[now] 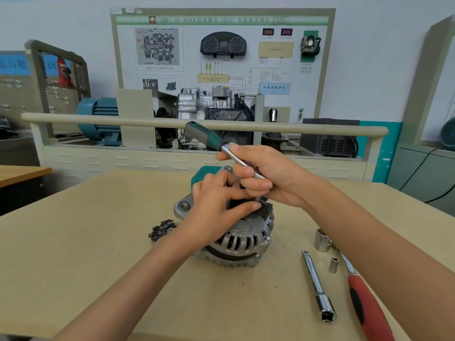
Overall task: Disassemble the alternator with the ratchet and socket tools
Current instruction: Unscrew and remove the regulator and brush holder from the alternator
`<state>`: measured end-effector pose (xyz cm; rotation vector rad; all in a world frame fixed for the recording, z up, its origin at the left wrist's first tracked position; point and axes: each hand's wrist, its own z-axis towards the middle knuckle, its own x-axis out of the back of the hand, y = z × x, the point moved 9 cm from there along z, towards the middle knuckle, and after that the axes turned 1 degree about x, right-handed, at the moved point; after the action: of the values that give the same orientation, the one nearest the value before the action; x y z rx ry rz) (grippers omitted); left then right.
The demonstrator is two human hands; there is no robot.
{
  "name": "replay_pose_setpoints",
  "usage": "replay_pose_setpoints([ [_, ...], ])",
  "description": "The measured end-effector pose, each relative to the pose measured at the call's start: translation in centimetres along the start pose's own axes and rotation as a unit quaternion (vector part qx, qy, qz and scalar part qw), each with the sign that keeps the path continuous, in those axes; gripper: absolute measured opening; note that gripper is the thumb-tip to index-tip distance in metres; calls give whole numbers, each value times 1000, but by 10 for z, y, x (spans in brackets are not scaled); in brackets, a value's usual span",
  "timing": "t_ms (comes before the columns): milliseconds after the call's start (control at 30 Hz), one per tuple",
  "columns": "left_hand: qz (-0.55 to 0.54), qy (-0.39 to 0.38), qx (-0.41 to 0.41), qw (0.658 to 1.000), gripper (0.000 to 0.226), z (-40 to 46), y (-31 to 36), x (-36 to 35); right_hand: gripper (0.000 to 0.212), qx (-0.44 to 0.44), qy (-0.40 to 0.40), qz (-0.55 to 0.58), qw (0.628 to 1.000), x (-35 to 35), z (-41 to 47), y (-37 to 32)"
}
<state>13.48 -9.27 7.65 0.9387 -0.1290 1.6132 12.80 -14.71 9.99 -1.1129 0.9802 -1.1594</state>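
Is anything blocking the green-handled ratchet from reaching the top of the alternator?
Nothing visible. The right hand holds the ratchet angled down onto the alternator; the left hand rests beside the contact point, hiding the tool's tip.

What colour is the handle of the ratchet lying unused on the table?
Red with black inserts, clearest in the head view.

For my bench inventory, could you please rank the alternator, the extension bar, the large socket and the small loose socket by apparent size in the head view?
1. alternator
2. extension bar
3. large socket
4. small loose socket
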Motion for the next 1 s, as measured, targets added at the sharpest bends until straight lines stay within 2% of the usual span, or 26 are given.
replay_pose_setpoints([
  [100,6,23,-10,1000,17,0,4,2,25,23,26,13,999,0,-5,-3],
  [167,-7,28,-18,999,10,-3,8,4,25,100,144,-5,985,8,-11,-8],
  [233,-25,44,-33,998,32,-7,9,6,25,192,326,6,926,22,-32,-8],
  [267,-22,51,-35,998,37,-9,10,7,25,219,394,51,891,27,-43,-3],
  [333,-27,58,-29,998,18,-11,8,6,26,237,437,174,850,29,-50,8],
  [400,-84,62,-13,994,23,-10,1,5,28,214,432,236,843,32,-46,12],
  [433,-118,51,-3,992,30,-10,-2,4,28,197,427,238,850,32,-42,11],
  [533,-149,19,6,989,18,-11,-7,1,27,135,371,176,902,27,-26,6],
  [633,-167,-3,8,986,13,-11,-14,1,24,70,258,84,960,13,-8,1],
  [733,-183,-11,18,983,11,-11,-17,1,26,19,117,-27,993,-8,6,-2],
  [800,-191,-5,20,981,18,-12,-18,2,28,-37,-7,-89,995,-26,9,2],
  [867,-195,-10,15,981,16,-12,-18,4,30,-86,-111,-122,983,-39,7,7],
  [933,-191,-20,7,981,16,-12,-17,3,32,-112,-155,-132,973,-43,5,10],
  [1000,-203,-11,13,979,15,-12,-17,3,32,-115,-151,-132,973,-42,4,10],
])
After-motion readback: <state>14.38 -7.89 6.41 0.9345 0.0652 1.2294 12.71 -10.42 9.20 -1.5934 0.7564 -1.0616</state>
